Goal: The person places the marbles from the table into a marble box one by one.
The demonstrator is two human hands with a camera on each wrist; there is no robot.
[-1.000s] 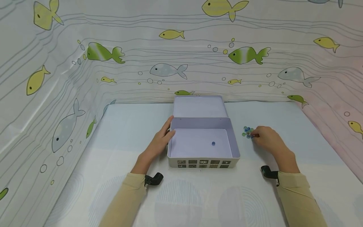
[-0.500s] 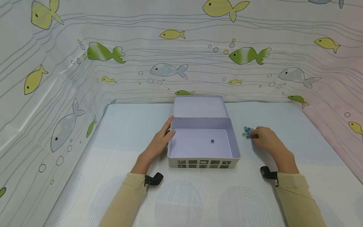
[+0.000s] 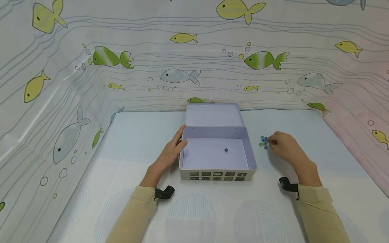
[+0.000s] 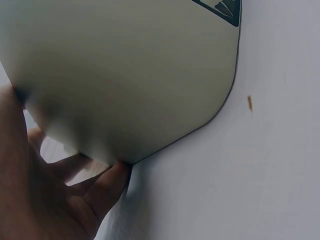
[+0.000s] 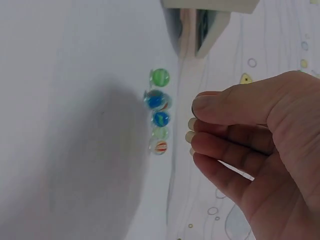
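A shallow tin box (image 3: 218, 174) with a lilac inside stands with its lid (image 3: 214, 114) raised at the back. One blue marble (image 3: 226, 150) lies on its floor. My left hand (image 3: 167, 154) holds the box's left side, thumb at the rim; in the left wrist view, bent fingers (image 4: 107, 189) reach its lower edge. To the right of the box, my right hand (image 3: 285, 147) is beside a cluster of glass marbles (image 3: 263, 140). In the right wrist view, green, blue and striped marbles (image 5: 160, 119) sit left of the fingertips. Whether something is between thumb and index finger is hidden.
A pale cloth (image 3: 143, 135) with faint circle patterns covers the table. Behind and at both sides rises a sheet (image 3: 212, 60) printed with fish and wavy lines. A black wrist camera (image 3: 165, 192) juts from the left sleeve, another camera (image 3: 288, 184) from the right.
The blue marble inside the box has rolled slightly left and toward the back. My right fingers have shifted a little up and away from the cluster; my left hand stays put.
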